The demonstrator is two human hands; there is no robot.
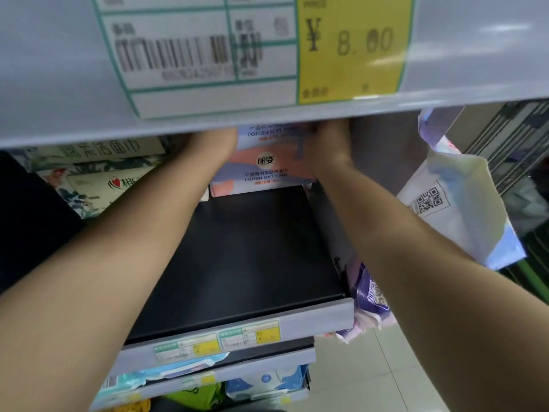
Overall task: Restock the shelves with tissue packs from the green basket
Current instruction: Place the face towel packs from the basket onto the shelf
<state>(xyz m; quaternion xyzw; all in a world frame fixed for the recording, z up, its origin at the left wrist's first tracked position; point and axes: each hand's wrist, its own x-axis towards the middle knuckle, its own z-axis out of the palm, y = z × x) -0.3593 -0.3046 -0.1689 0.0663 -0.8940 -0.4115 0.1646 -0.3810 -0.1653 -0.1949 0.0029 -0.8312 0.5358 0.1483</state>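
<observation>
- Head view: a shop aisle with grey shelving; a pale tiled floor (395, 367) shows at the lower right, past the shelf ends
- An upper shelf edge (59, 84) fills the top of the view, very near the camera, carrying a blurred price label (252, 49) with a barcode and a yellow panel reading ¥ 8.00
- Below it a dark shelf (243, 257) runs away from the viewer, its near part bare, with small price tags (219, 341) on its grey front strip
- At the far end of that shelf stand two pink and lavender tissue packs (267, 171), one stacked on the other, both printed "COTTON SOFT TOWEL"
- Both bare forearms reach far in: the left hand (214, 141) lies against the left side of the upper pack, the right hand (329, 138) against its right side; the shelf edge hides the fingers, so whether they grasp or only press cannot be told
- To the left sit packs with a green leaf print (98, 179)
- To the right a white and blue pack with a QR code (454, 209) hangs beside the shelf end, with a purple pack (371, 298) lower down, just beside the right forearm
- Lower shelves near the bottom hold blue and white packs (267, 379)
</observation>
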